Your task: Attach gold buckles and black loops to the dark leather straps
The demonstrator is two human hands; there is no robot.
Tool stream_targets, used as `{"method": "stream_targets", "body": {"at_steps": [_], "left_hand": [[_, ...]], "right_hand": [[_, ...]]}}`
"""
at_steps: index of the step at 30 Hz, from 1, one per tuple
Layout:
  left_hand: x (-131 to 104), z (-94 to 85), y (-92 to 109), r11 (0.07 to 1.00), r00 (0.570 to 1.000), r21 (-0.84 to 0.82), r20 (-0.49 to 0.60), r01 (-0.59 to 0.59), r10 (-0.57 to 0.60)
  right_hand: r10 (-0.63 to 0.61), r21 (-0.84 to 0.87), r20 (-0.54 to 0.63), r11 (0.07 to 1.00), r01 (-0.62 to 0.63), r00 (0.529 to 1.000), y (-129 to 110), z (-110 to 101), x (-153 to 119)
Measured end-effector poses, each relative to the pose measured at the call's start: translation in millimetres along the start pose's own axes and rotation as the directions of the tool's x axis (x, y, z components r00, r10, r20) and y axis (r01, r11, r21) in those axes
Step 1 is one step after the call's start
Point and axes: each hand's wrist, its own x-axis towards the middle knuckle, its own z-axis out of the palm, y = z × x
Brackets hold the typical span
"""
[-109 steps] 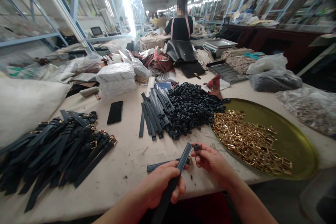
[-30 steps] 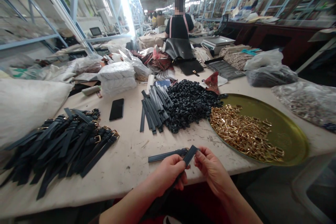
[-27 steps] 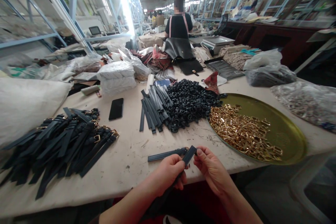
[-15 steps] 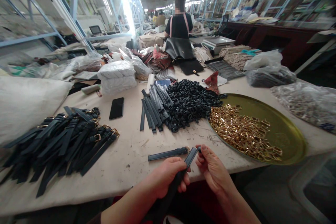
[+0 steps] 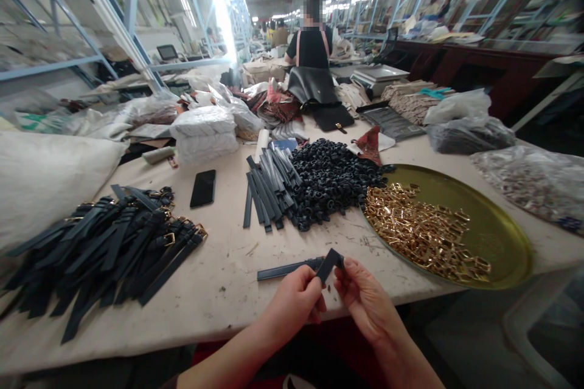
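Near the table's front edge, my left hand (image 5: 298,295) is closed on a dark leather strap (image 5: 329,265), whose upper end sticks up past the thumb. My right hand (image 5: 362,295) pinches a small dark leather loop (image 5: 340,262) against the right side of that end; fingers partly hide it, and I cannot tell whether it is around the strap. Behind my left hand lies another strap (image 5: 283,269) on the table, its buckle end hidden. Farther back are a bundle of loose straps (image 5: 269,188) and a heap of small dark loops (image 5: 333,179).
A round gold-coloured tray (image 5: 497,225) holding gold buckles (image 5: 420,225) stands at right. Buckled straps (image 5: 114,243) are piled at left, near a phone (image 5: 202,188). Plastic-wrapped packs (image 5: 204,134) and a black bag (image 5: 314,88) lie farther back, before a person (image 5: 310,48).
My right hand has moved slightly left, bringing the small loop against the strap's end. The strap in my left hand has turned and covers the buckle of the strap lying behind.
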Motion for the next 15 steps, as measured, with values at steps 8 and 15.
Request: {"method": "stream_targets", "body": {"at_steps": [8,15], "left_hand": [[-9,-4.4,-2,0.973,0.996,0.216,0.007,-0.083,0.083],[-17,-11.2,1,0.792,0.976,0.577,0.046,-0.2,0.213]], "right_hand": [[-0.025,-0.016,0.033,1.0,0.025,0.999,-4,-1,-3],[-0.076,-0.244,0.141,0.964,0.109,0.987,-3,-9,-8]]}}
